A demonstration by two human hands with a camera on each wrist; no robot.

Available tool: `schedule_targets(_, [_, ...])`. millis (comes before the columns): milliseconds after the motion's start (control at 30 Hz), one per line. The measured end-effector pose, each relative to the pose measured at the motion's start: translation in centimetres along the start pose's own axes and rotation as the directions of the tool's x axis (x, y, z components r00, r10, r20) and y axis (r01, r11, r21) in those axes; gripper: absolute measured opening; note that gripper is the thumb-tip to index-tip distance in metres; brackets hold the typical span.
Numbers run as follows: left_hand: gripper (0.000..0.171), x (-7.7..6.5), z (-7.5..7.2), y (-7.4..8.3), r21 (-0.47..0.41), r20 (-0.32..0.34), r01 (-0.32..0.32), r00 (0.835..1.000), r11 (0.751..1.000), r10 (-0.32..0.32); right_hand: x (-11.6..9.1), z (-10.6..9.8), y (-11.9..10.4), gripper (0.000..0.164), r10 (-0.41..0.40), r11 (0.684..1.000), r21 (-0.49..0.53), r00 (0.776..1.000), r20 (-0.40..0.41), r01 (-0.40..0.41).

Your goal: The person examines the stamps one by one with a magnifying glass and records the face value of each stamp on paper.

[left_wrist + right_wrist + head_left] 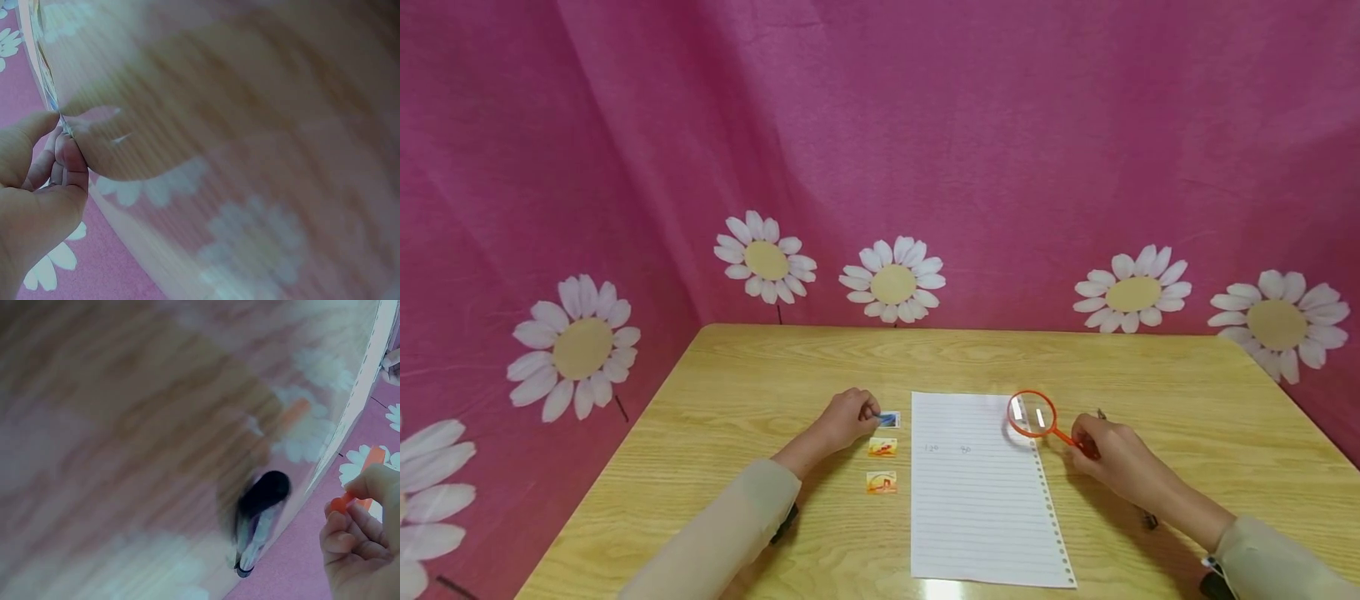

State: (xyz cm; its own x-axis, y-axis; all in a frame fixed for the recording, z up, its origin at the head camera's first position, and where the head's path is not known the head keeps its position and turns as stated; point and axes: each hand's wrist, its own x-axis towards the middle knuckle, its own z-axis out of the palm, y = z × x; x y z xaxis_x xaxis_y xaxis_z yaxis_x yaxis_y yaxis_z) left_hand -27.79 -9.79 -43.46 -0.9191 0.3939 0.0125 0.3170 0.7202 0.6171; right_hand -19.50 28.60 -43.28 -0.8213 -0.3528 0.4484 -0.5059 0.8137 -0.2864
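My left hand (848,414) pinches the left edge of a small blue postage stamp (891,419), with thumb and fingertips down by the tabletop. Two yellow-and-red stamps lie in a column below it, a nearer one (882,482) and a middle one (882,448). My right hand (1116,458) grips the handle of an orange-rimmed magnifying glass (1032,414), whose lens is over the upper right edge of a lined sheet of paper (977,517). In the right wrist view, thumb and curled fingers hold the orange handle (340,503).
A pen (265,500) with a black end lies on the table beneath my right hand, partly hidden in the head view. Handwritten numbers (947,449) stand on the sheet. The glossy wooden table (760,358) is backed by a pink curtain (1000,150) with daisies.
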Motion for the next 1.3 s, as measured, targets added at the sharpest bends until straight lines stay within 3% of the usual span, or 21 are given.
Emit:
schedule_targets(633, [0.006, 0.0, -0.2, -0.2, 0.012, 0.011, -0.011, 1.0, 1.0, 0.011, 1.6, 1.4, -0.7, 0.027, -0.128, 0.991, 0.03, 0.992, -0.014, 0.129])
schedule_targets(1100, [0.006, 0.1, -0.2, -0.4, 0.013, 0.008, -0.024, 1.0, 1.0, 0.024, 3.0, 2.1, -2.1, 0.027, -0.105, 0.994, 0.021, 0.993, 0.048, 0.104])
schedule_targets(1300, [0.007, 0.0, -0.3, -0.2, 0.008, 0.013, -0.026, 1.0, 1.0, 0.026, 3.8, 2.6, -3.0, 0.028, -0.131, 0.991, 0.016, 0.989, 0.074, 0.13])
